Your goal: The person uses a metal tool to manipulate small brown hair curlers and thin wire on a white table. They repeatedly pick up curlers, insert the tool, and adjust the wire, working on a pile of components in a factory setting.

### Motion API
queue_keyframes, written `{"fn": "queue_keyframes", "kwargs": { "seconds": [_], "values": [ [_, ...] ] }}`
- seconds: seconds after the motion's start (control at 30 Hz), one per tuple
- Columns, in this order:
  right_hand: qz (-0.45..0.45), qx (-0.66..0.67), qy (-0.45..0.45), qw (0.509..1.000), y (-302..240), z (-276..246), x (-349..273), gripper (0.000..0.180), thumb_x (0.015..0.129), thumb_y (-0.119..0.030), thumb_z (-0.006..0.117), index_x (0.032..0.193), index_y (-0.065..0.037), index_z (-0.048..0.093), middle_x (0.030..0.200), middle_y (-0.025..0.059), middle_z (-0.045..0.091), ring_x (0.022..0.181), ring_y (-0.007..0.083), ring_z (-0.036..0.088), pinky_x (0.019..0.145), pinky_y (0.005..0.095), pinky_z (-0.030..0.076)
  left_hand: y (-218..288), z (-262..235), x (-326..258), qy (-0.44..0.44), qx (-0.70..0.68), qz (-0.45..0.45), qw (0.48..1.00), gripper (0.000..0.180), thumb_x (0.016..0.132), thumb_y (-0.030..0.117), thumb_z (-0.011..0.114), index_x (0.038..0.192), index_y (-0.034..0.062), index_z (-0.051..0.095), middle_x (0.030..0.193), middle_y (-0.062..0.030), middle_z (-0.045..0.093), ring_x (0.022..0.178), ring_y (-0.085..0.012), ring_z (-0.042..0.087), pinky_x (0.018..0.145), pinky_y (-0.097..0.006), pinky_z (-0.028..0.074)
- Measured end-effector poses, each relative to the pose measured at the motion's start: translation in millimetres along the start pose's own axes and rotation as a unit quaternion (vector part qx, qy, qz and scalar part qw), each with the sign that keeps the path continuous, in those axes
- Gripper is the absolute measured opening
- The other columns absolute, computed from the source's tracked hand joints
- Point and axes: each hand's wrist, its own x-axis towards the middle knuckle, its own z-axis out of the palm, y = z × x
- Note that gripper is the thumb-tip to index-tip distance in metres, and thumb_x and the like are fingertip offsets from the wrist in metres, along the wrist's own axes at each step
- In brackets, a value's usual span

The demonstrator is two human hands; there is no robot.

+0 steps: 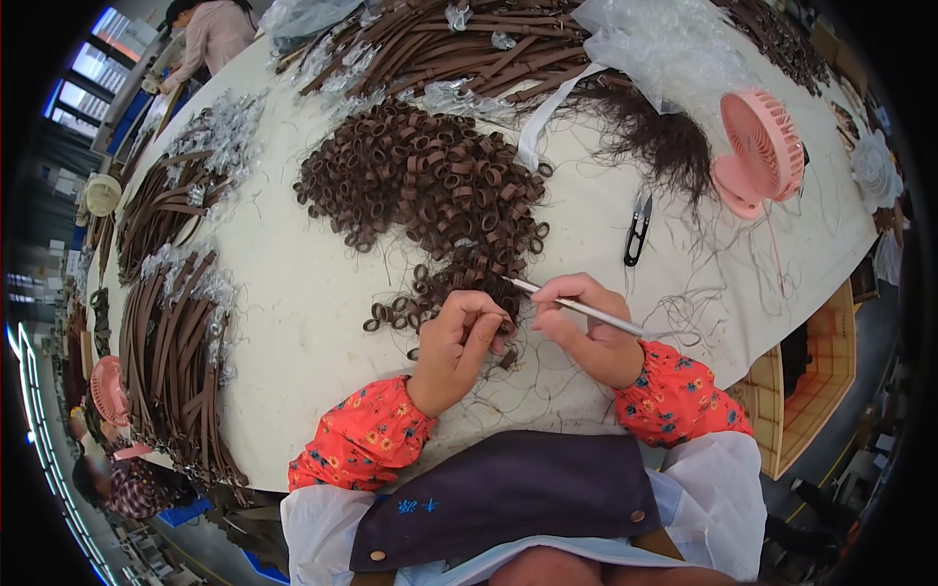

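Observation:
My left hand (449, 349) is closed in a pinch on a small brown strap loop (507, 330), mostly hidden by the fingertips. In my right hand (598, 344) lies a slim silver pen-like tool (614, 319), its thin tip pointing left over the loops, just above the left fingertips. Whether the tip touches a loop I cannot tell. Directly beyond both hands spreads a heap of small brown loops (420, 181), with a few strays beside my left hand. Loose dark threads (552, 376) lie on the pale cloth under the hands.
Black thread snips (637, 234) lie right of the heap, near a pink fan (762, 146) and a dark thread tangle (669, 146). Brown straps (176, 371) and plastic-wrapped straps (440, 54) cover the left and far sides. A wooden crate (821, 381) stands right. Another person (215, 44) works far left.

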Motion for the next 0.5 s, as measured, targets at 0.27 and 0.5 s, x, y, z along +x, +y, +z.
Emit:
{"fn": "queue_keyframes", "kwargs": {
  "seconds": [0.27,0.5],
  "values": [
    [-0.150,-0.212,-0.027,0.965,0,13,4,0.040,0.074,-0.003,0.071,0.110,-0.007,0.054,0.085,0.0043,0.060,0.078,0.0216,0.060,0.073,0.0330,0.047,1,3,-5,0.020,0.128,0.040,0.991,0.007,0.091,0.003,0.056,0.098,0.0021,0.056,0.086,-0.0108,0.064,0.065,-0.0148,0.063,0.060,-0.026,0.050],
    [0.060,0.083,0.028,0.994,-2,2,0,0.039,0.082,-0.003,0.066,0.117,-0.005,0.051,0.092,0.0011,0.056,0.084,0.0066,0.054,0.074,0.0219,0.048,14,2,4,-0.014,0.307,0.206,0.929,0.017,0.081,0.000,0.064,0.096,0.0060,0.058,0.113,-0.0125,0.059,0.075,-0.0215,0.062,0.062,-0.029,0.049]
  ]
}}
